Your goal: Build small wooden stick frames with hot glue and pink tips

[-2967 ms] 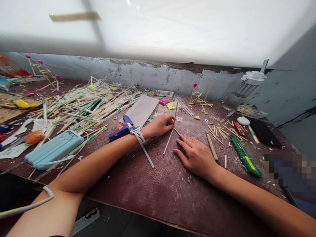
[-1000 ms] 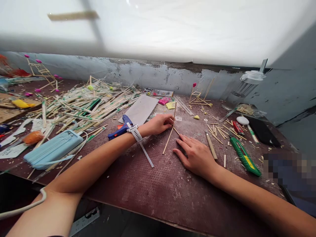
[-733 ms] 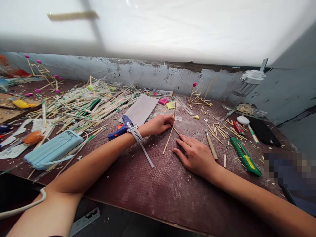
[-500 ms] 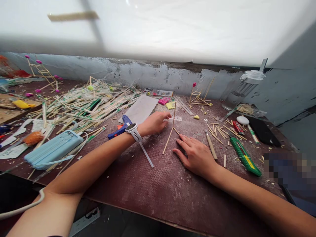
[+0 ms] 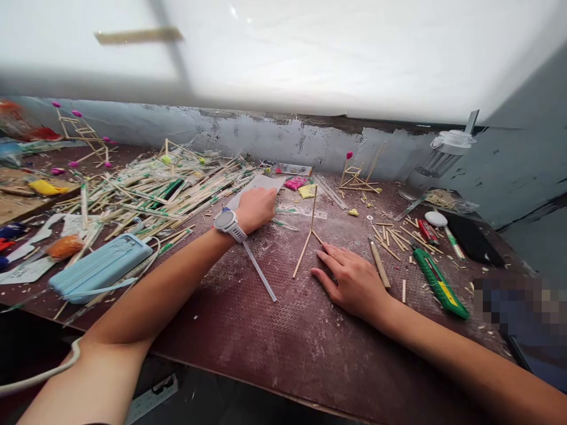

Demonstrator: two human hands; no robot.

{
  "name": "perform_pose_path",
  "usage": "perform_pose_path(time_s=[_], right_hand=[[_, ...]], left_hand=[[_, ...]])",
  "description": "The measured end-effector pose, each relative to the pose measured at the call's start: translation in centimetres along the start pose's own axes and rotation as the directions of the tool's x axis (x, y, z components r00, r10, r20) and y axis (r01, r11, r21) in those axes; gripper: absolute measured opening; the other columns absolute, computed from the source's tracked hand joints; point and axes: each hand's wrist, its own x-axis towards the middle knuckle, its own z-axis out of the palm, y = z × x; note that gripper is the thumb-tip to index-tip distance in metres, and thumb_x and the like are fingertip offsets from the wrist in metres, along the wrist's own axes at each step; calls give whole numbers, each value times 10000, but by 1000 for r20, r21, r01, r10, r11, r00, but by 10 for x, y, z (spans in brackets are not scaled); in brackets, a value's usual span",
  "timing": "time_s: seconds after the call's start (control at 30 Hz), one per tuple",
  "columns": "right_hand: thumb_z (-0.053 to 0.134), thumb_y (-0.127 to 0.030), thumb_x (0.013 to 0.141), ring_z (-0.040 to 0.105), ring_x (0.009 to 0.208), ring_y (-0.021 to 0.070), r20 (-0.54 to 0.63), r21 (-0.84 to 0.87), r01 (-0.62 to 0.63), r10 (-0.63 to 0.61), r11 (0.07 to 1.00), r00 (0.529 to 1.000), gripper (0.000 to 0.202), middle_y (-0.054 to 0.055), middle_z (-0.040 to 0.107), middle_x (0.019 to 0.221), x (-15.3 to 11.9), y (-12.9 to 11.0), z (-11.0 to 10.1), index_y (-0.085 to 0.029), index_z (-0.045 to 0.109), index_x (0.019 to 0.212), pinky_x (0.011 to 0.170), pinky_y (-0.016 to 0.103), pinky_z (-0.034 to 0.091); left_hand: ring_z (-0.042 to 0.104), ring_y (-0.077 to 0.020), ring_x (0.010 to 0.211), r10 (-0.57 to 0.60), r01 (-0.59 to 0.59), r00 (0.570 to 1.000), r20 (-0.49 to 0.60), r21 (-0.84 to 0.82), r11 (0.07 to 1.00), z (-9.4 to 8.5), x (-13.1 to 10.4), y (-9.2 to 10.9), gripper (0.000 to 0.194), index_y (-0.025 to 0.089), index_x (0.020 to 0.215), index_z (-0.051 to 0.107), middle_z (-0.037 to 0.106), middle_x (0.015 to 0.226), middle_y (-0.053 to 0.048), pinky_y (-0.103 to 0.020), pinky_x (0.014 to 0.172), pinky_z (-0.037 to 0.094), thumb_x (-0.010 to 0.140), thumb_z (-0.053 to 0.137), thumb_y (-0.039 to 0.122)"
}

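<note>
My left hand (image 5: 256, 209), with a watch (image 5: 227, 221) on its wrist, is closed above the pale sheet (image 5: 241, 192). Its fingers face away, so what they hold, if anything, is hidden. Only a blue bit of the glue gun (image 5: 225, 209) shows behind the watch. A translucent glue stick (image 5: 261, 273) slants out from under the wrist. My right hand (image 5: 352, 277) lies flat on the table, fingers stretched out. Its index fingertip touches one leg of a small joined wooden-stick frame (image 5: 303, 252), which has another leg on the table and one stick standing upright.
A heap of wooden sticks (image 5: 146, 183) spreads at left, behind a light-blue case (image 5: 101, 267). Stick models with pink clay, one (image 5: 354, 177) at back right, stand near the wall. A green utility knife (image 5: 439, 282), cut sticks (image 5: 392, 239), black phone (image 5: 473, 239) and clear bottle (image 5: 436, 162) lie right.
My left hand has moved left and back from beside the upright stick, its fingers now curled in. It now covers most of the glue gun. My right hand stays in place.
</note>
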Motion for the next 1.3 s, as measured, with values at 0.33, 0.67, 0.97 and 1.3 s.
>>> perform_pose_path(time_s=[0.33,0.67,0.97,1.3], right_hand=[[538,-403,1065,724,1240,320,6,1,-9,9,1000,1000,435,207,703,1384,0,0,0,-92,744,1290,1090,472,578],[536,-412,1066,726,1237,323,11,-18,0,0,1000,1000,442,206,705,1383,0,0,0,-93,742,1291,1078,465,586],[548,-397,1060,730,1229,322,2,-7,2,-2,1000,1000,411,197,708,1383,0,0,0,-116,747,1284,1055,486,601],[565,-386,1052,735,1220,324,-19,5,2,-2,1000,1000,410,191,716,1376,-2,0,3,-99,743,1285,1056,490,606]], left_hand=[[728,-351,1037,-195,174,948,-252,-102,979,-47,-4,-13,424,175,1352,654,773,1109,-182,-456,886,543,959,513,252],[717,-244,1150,-267,86,798,-541,-336,938,-72,-10,-25,399,238,1380,676,774,1279,-95,-360,998,494,1067,458,352],[595,-324,1238,-385,313,724,-572,-225,923,-85,-11,-60,412,232,1350,719,756,1249,-144,-484,976,475,1046,451,305],[569,-290,1222,-440,413,856,-272,-151,898,-59,1,-98,389,135,1338,663,593,1455,-147,-485,1074,438,1064,432,286]])
